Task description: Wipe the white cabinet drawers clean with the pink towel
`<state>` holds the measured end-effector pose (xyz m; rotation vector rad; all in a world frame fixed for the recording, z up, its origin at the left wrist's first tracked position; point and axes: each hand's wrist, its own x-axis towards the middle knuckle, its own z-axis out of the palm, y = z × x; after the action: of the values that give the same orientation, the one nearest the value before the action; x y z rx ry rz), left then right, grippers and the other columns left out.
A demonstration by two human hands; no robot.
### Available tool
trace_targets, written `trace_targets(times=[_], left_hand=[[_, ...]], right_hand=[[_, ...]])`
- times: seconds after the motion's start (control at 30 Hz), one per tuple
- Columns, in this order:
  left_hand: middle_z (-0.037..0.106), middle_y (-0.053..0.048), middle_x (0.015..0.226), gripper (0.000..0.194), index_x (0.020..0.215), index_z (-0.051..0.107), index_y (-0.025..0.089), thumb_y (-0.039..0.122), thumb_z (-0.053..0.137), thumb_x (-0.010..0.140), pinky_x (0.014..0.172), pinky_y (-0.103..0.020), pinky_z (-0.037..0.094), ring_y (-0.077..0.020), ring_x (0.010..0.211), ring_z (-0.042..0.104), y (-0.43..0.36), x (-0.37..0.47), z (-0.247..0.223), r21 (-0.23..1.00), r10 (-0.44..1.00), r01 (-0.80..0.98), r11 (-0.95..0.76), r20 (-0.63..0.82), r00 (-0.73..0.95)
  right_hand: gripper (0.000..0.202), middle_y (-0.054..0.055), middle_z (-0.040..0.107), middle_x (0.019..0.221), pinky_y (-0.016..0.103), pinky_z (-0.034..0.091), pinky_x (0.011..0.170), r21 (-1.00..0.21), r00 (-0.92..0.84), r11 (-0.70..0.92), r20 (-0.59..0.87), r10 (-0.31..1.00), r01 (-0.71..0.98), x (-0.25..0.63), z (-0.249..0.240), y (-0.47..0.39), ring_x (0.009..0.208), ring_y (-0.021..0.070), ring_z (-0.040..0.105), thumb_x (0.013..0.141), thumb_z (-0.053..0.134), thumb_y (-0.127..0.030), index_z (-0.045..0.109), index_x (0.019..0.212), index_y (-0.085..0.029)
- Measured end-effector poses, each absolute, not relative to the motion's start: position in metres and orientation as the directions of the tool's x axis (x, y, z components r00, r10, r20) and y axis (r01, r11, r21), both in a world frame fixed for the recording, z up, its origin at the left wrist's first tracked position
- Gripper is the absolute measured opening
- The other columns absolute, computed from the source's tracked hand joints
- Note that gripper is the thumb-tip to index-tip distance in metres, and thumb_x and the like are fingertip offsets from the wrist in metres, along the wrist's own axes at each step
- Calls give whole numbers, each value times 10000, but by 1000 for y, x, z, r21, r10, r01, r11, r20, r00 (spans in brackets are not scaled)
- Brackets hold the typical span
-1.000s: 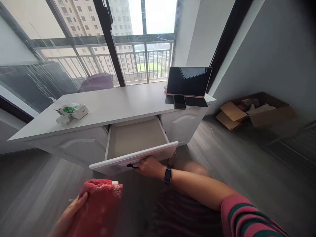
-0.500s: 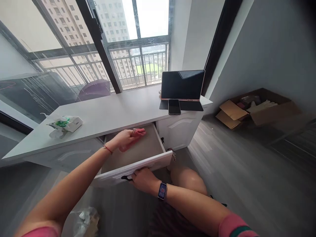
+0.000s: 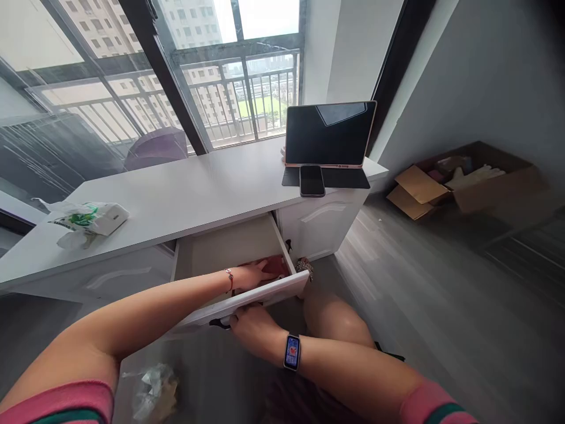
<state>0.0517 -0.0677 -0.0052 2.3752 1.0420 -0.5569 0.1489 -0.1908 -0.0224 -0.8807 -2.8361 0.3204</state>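
My left hand (image 3: 251, 275) is down inside the open white drawer (image 3: 207, 250), at its front right corner. Its fingers press a red cloth (image 3: 277, 265) against the drawer bottom; part of the cloth is hidden beneath the hand. Outside, my right hand (image 3: 258, 331) is closed at the black drawer handle (image 3: 219, 324), whose left end sticks out past the fingers. The drawer belongs to a long white cabinet (image 3: 194, 188).
On the cabinet top are a tablet (image 3: 330, 134) on its stand, a phone (image 3: 311, 180) and a tissue pack (image 3: 110, 218). An open cardboard box (image 3: 498, 197) sits on the floor at right. A clear plastic bag (image 3: 154, 391) lies below, and my knee is right of the drawer.
My left hand has moved the red cloth from the drawer's middle toward its front right corner. The right hand stays at the handle. The view has shifted slightly.
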Motion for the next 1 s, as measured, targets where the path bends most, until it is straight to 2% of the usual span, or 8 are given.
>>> trace_targets(times=[0.13, 0.27, 0.43, 0.57, 0.7, 0.87, 1.0], left_hand=[[288, -87, 1535, 644, 1426, 371, 423, 309, 545, 816, 970, -517, 390, -420, 1341, 312, -67, 58, -16, 133, 587, 764, -631, -562, 583], [231, -153, 1550, 675, 1469, 308, 355, 351, 539, 834, 969, -538, 379, -439, 1325, 323, -45, 50, -20, 46, 609, 729, -683, -514, 603], [238, -196, 1534, 732, 1495, 248, 293, 247, 534, 823, 1016, -522, 322, -404, 1319, 351, -10, 39, -28, -54, 674, 734, -677, -445, 589], [320, -170, 1496, 693, 1455, 352, 282, 181, 539, 796, 1038, -489, 305, -377, 1328, 339, 19, 33, -34, -32, 748, 796, -605, -364, 554], [333, -115, 1499, 580, 1406, 433, 315, 151, 432, 850, 995, -460, 363, -351, 1330, 338, 42, 27, -40, 23, 841, 881, -472, -288, 458], [393, -77, 1481, 481, 1408, 437, 304, 341, 319, 943, 1039, -437, 324, -314, 1346, 319, 59, 25, -37, 148, 906, 932, -331, -226, 358], [532, -106, 1352, 497, 1380, 480, 265, 412, 274, 953, 1008, -414, 337, -306, 1232, 458, 60, 23, -27, 180, 884, 926, -332, -282, 372]], right_hand=[[128, 160, 680, 902, 359, 504, 659, -224, -813, 794, 17, 582, 565, 148, -14, -193, 793, 237, 646, 877, 535, -132, 639, 936, -86], [125, 167, 669, 894, 353, 499, 679, -194, -804, 792, 24, 594, 579, 147, -13, -197, 837, 242, 632, 848, 563, -114, 641, 938, -77], [155, 161, 671, 901, 341, 497, 657, -220, -807, 787, -4, 590, 577, 146, -18, -198, 808, 232, 628, 828, 589, -123, 646, 967, -85], [141, 167, 679, 929, 346, 507, 665, -236, -809, 783, -28, 587, 576, 145, -16, -196, 835, 239, 633, 830, 594, -124, 657, 951, -89], [135, 167, 687, 936, 350, 517, 673, -265, -811, 777, -37, 584, 571, 144, -17, -192, 850, 242, 641, 837, 591, -133, 666, 942, -93], [171, 160, 693, 971, 356, 523, 676, -295, -811, 775, -1, 584, 559, 144, -25, -189, 832, 244, 654, 850, 580, -152, 668, 988, -105], [139, 139, 697, 948, 322, 511, 622, -305, -808, 769, -1, 589, 561, 149, -25, -188, 778, 232, 656, 852, 576, -158, 669, 951, -125]])
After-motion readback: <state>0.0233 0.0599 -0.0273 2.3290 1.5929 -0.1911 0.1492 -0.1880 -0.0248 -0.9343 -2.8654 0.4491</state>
